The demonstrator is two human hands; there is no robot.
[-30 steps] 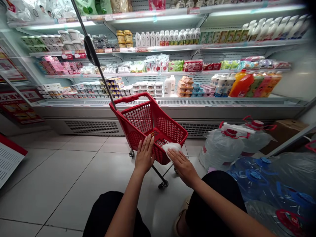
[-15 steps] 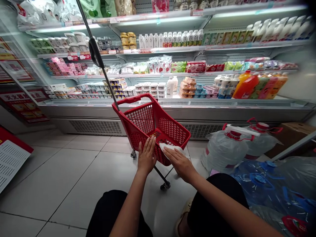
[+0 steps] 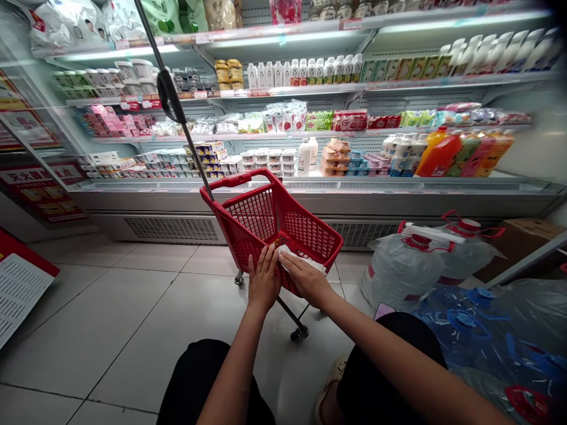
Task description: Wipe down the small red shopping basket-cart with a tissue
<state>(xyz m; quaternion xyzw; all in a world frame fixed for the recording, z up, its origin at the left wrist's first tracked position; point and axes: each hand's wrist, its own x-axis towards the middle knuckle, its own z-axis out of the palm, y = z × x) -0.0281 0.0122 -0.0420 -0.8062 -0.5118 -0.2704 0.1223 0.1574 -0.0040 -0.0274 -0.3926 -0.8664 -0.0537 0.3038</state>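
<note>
A red basket cart (image 3: 312,230) with perforated sides stands on wheels before the cooler. My left hand (image 3: 264,280) lies flat against its near side, fingers stretched upward and holding nothing. Right beside it, my right hand (image 3: 305,276) presses a white cloth (image 3: 315,263) on the near rim, its fingers over the cloth and their tips close to my left fingers. The cloth sticks out past the back of my right hand. A dark pole (image 3: 170,97) rises from the cart's handle end.
Behind the cart runs a refrigerated shelf (image 3: 177,202) of dairy and drinks. Wrapped water jugs (image 3: 401,265) and blue bottles (image 3: 465,321) stand at the right, near a phone (image 3: 383,309). A red-and-white object (image 3: 24,289) is at the left edge.
My right hand has slid left along the rim with the white cloth, closer to my left hand. My left hand stays in nearly the same place.
</note>
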